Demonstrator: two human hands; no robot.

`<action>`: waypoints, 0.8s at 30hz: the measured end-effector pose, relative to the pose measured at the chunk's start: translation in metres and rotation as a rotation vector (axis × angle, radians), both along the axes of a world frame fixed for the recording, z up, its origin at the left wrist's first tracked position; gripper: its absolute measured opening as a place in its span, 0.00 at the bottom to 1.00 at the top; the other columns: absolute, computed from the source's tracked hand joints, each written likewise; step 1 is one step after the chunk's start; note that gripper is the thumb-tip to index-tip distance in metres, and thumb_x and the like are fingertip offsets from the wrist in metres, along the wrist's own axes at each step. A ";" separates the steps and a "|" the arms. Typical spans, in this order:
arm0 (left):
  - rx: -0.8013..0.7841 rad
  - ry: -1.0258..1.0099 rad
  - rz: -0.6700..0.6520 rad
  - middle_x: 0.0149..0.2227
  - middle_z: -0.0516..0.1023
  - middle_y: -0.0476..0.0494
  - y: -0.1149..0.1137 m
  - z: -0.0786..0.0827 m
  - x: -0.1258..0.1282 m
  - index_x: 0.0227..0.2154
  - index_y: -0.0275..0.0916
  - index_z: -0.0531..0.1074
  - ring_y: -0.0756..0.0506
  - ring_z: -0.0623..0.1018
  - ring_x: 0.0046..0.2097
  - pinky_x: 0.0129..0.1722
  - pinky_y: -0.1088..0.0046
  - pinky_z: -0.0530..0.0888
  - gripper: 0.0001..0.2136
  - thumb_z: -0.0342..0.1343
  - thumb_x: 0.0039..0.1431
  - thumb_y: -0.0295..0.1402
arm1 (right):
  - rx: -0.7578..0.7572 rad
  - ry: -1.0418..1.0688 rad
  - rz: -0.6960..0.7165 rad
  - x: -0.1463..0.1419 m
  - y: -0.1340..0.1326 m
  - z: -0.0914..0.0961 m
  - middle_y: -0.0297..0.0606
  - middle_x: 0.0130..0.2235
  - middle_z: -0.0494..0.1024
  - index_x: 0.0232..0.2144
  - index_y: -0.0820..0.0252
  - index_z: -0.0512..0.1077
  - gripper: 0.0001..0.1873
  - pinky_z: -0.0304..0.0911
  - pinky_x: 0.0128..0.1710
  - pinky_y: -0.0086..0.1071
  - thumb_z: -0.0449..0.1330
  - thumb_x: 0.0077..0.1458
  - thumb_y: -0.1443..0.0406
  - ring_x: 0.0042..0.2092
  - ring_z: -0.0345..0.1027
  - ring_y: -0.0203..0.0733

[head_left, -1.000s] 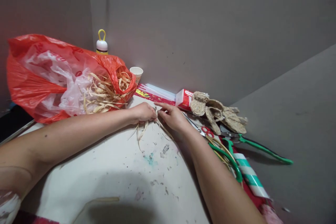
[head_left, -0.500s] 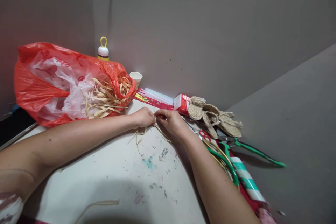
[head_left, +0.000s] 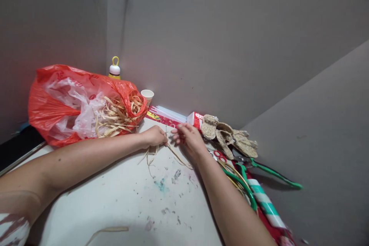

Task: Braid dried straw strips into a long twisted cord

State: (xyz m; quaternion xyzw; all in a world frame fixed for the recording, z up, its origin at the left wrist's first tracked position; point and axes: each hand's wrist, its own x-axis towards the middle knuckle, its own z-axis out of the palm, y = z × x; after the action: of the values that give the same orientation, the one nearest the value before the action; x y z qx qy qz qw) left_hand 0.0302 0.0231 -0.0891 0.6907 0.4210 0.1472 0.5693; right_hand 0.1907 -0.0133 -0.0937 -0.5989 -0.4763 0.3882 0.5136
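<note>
A: What is the left hand (head_left: 155,137) doing?

B: Its fingers are closed in a pinch on some thin, pale fibre strands (head_left: 177,154), just above the far part of the white tabletop (head_left: 127,200). A few ends dangle below the knuckles, and a longer length trails to the right, toward the near side.

A: And the right hand (head_left: 188,139)?

B: Just beside it, with a small gap between the two. Its fingers are loosely curled and partly spread, and I see nothing gripped in them. The trailing length passes below that hand; whether it brushes the palm, I cannot tell.

A: What lies to the left?

B: A red plastic bag (head_left: 53,113), with a tangle of dry fibre (head_left: 115,118) spilling from it behind the left forearm. A yellow and white bottle (head_left: 114,70) stands behind the bag, and a paper cup (head_left: 148,96) by its right end.

A: Far side and right?

B: Translucent sticks (head_left: 172,113) at the far edge, then a red and white box (head_left: 197,120), woven fibre pieces (head_left: 244,143) touching or close to it, red-handled scissors (head_left: 220,156) and a green-handled cutter (head_left: 275,174).

A: Anything nearer?

B: One loose strip (head_left: 112,229) on the tabletop, well apart from both hands.
</note>
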 end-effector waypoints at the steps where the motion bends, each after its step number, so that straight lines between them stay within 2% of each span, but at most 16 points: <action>1: -0.008 0.000 -0.002 0.15 0.61 0.56 0.001 0.000 0.000 0.21 0.33 0.72 0.57 0.54 0.13 0.14 0.78 0.50 0.05 0.54 0.47 0.29 | 0.020 0.043 -0.049 0.003 0.001 0.002 0.36 0.26 0.76 0.27 0.56 0.59 0.11 0.60 0.18 0.26 0.56 0.47 0.57 0.22 0.67 0.34; 4: -0.029 -0.002 -0.007 0.15 0.60 0.56 0.001 0.003 -0.001 0.22 0.34 0.72 0.57 0.53 0.12 0.13 0.77 0.49 0.05 0.54 0.48 0.29 | 0.068 0.099 -0.159 0.012 0.001 0.007 0.35 0.25 0.75 0.26 0.55 0.56 0.14 0.59 0.18 0.24 0.53 0.50 0.54 0.21 0.64 0.32; 6: -0.044 -0.002 -0.014 0.15 0.60 0.56 0.001 0.005 -0.001 0.22 0.34 0.72 0.57 0.53 0.12 0.13 0.77 0.49 0.06 0.54 0.48 0.30 | 0.068 0.090 -0.175 0.013 -0.001 0.008 0.34 0.23 0.73 0.26 0.56 0.57 0.15 0.57 0.17 0.24 0.55 0.48 0.53 0.20 0.62 0.32; 8: -0.057 -0.005 -0.019 0.15 0.60 0.55 0.001 0.007 -0.002 0.22 0.33 0.72 0.57 0.54 0.12 0.13 0.77 0.50 0.06 0.54 0.49 0.29 | 0.056 0.054 -0.142 0.010 -0.003 0.008 0.32 0.22 0.72 0.26 0.57 0.60 0.16 0.54 0.16 0.24 0.60 0.45 0.54 0.18 0.59 0.31; 10: -0.062 -0.007 -0.023 0.15 0.60 0.55 0.002 0.007 -0.001 0.22 0.33 0.72 0.57 0.54 0.13 0.13 0.77 0.50 0.06 0.53 0.50 0.29 | 0.051 -0.028 -0.068 0.004 -0.004 0.005 0.29 0.20 0.71 0.31 0.58 0.65 0.16 0.51 0.16 0.24 0.62 0.42 0.56 0.17 0.55 0.30; 13: -0.052 -0.003 -0.031 0.14 0.59 0.56 0.002 0.005 0.000 0.21 0.34 0.71 0.57 0.54 0.12 0.13 0.77 0.49 0.06 0.52 0.50 0.29 | 0.066 -0.330 0.038 -0.006 0.000 -0.005 0.25 0.18 0.66 0.41 0.61 0.69 0.21 0.51 0.18 0.26 0.60 0.44 0.58 0.18 0.54 0.31; 14: -0.046 -0.002 -0.032 0.14 0.59 0.56 0.002 0.004 0.001 0.21 0.34 0.71 0.57 0.54 0.12 0.13 0.78 0.49 0.06 0.53 0.50 0.29 | 0.071 -0.439 0.053 -0.009 0.002 -0.009 0.26 0.18 0.66 0.41 0.62 0.70 0.20 0.52 0.20 0.26 0.58 0.45 0.58 0.19 0.55 0.32; 16: -0.040 0.000 -0.031 0.14 0.58 0.57 0.002 0.003 0.002 0.21 0.34 0.70 0.58 0.54 0.13 0.13 0.78 0.49 0.06 0.53 0.50 0.29 | 0.086 -0.552 0.041 -0.011 0.008 -0.017 0.29 0.20 0.68 0.34 0.62 0.73 0.14 0.56 0.24 0.27 0.57 0.46 0.60 0.22 0.59 0.34; 19: -0.038 0.004 -0.025 0.14 0.60 0.57 0.002 0.002 0.003 0.20 0.33 0.70 0.58 0.53 0.13 0.13 0.78 0.49 0.06 0.54 0.49 0.28 | 0.120 -0.606 -0.011 -0.010 0.013 -0.022 0.34 0.24 0.72 0.25 0.61 0.71 0.09 0.58 0.30 0.29 0.54 0.48 0.61 0.27 0.62 0.37; 24: -0.051 -0.009 -0.018 0.14 0.59 0.56 0.003 0.001 0.004 0.20 0.33 0.70 0.57 0.53 0.12 0.12 0.78 0.48 0.06 0.53 0.49 0.28 | 0.138 -0.680 -0.136 -0.008 0.015 -0.022 0.36 0.23 0.70 0.23 0.58 0.66 0.07 0.56 0.33 0.33 0.52 0.50 0.63 0.28 0.60 0.40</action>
State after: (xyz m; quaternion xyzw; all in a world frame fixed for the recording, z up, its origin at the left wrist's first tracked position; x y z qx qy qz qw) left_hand 0.0342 0.0257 -0.0877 0.6791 0.4156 0.1343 0.5899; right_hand 0.1829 0.0019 -0.1157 -0.6881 -0.6042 0.0985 0.3896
